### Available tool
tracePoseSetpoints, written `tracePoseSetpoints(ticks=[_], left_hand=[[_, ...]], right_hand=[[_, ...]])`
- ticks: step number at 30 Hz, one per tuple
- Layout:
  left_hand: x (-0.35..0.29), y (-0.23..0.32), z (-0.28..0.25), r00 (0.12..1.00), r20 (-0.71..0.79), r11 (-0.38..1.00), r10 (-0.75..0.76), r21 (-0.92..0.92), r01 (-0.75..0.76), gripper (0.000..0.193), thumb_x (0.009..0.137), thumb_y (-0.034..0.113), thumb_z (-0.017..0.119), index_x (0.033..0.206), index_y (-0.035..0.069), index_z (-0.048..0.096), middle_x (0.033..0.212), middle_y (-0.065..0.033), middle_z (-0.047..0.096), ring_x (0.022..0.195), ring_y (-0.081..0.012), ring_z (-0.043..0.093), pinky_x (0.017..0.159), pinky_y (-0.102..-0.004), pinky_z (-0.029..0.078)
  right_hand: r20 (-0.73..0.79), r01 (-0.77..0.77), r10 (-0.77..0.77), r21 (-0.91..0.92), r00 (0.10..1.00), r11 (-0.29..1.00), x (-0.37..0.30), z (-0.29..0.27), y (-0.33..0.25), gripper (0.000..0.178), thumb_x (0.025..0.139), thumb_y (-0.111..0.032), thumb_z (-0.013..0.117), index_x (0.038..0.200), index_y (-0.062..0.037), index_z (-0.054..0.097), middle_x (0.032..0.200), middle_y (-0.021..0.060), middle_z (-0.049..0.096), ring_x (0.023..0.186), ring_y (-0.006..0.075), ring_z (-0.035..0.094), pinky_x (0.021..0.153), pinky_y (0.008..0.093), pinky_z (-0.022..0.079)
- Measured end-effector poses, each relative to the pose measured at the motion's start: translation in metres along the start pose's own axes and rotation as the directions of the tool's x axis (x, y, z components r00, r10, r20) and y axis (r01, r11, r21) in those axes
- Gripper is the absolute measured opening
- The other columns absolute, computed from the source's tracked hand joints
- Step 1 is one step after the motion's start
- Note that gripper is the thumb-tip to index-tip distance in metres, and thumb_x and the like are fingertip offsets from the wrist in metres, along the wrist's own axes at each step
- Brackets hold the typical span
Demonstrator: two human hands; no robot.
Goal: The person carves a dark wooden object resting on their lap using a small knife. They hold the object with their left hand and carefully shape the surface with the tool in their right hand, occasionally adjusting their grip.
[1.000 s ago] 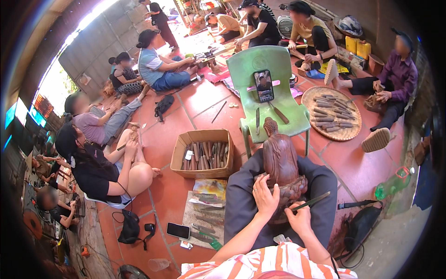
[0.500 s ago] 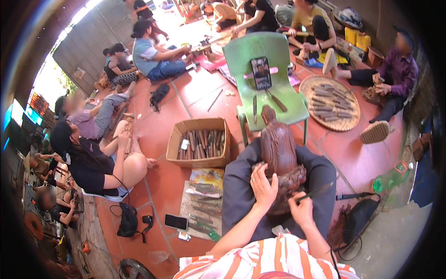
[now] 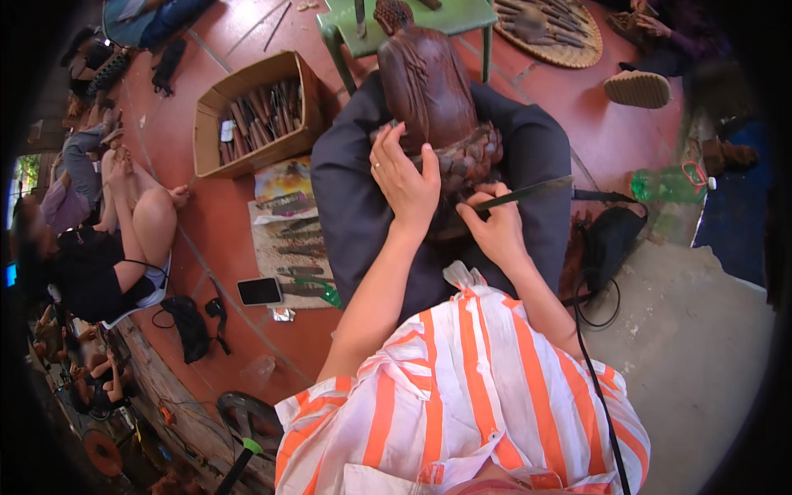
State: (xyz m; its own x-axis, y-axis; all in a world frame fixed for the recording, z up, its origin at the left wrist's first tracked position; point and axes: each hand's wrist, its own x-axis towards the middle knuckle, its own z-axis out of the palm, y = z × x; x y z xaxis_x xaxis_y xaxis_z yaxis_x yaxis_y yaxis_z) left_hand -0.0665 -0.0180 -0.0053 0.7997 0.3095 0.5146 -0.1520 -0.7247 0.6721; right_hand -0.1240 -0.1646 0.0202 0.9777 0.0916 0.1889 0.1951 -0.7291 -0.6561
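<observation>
A dark brown carved wooden statue (image 3: 425, 78) of a seated robed figure stands between my knees, its back toward me. My left hand (image 3: 403, 177) clasps the left side of its carved base (image 3: 470, 157), fingers stretched upward and thumb apart. On the base's near right side, my right hand (image 3: 495, 223) pinches a long, flat, dark blade (image 3: 536, 190). The blade's wide end sticks out to the right over my knee; its other end is hidden by my fingers, so I cannot tell whether it touches the wood.
Left of my legs are a cardboard box (image 3: 311, 107) of wooden-handled tools, a mat (image 3: 264, 239) with several blades, and a phone (image 3: 259, 290). A green chair (image 3: 388, 37) stands ahead. A woven tray (image 3: 569, 58), a green bottle (image 3: 660, 183) and a black bag (image 3: 612, 239) lie rightward. People sit nearby.
The view has tipped downward, so the statue and chair appear higher in the picture. My left hand stays on the base, and my right hand keeps the blade close to it.
</observation>
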Motion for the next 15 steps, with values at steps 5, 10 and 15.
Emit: tracePoseSetpoints(ticks=[5,10,15], left_hand=[[-0.001,-0.001,-0.003,1.0,0.006,1.0,-0.02,0.007,0.02,0.043,0.083,0.014,0.063,0.121,0.002,0.048,0.119,-0.0168,0.053,0.114,-0.0336,0.048,0.098,-0.043,0.035],[-0.001,-0.003,-0.002,1.0,0.001,0.999,-0.031,-0.011,0.031,0.043,0.083,0.014,0.063,0.121,0.002,0.048,0.12,-0.0162,0.053,0.116,-0.0332,0.047,0.098,-0.0429,0.034],[0.0,0.0,-0.002,0.999,0.015,0.999,-0.044,0.007,0.044,0.043,0.083,0.015,0.063,0.121,0.002,0.048,0.12,-0.0157,0.052,0.116,-0.033,0.047,0.098,-0.043,0.034]], right_hand=[[0.085,-0.24,0.225,0.39,0.971,0.889,0.001,-0.001,0.022,0.015,0.076,-0.014,0.071,0.078,-0.0008,0.065,0.085,0.015,0.061,0.086,0.0304,0.061,0.074,0.0386,0.047],[0.043,-0.07,0.066,0.097,0.997,0.993,-0.001,0.003,0.0,0.014,0.076,-0.015,0.071,0.079,-0.002,0.066,0.092,0.0153,0.062,0.091,0.0317,0.06,0.076,0.0391,0.047],[0.161,-0.276,0.232,0.352,0.959,0.894,0.004,-0.005,0.018,0.014,0.077,-0.014,0.07,0.08,-0.0013,0.066,0.1,0.0174,0.064,0.094,0.0316,0.061,0.08,0.0391,0.047]])
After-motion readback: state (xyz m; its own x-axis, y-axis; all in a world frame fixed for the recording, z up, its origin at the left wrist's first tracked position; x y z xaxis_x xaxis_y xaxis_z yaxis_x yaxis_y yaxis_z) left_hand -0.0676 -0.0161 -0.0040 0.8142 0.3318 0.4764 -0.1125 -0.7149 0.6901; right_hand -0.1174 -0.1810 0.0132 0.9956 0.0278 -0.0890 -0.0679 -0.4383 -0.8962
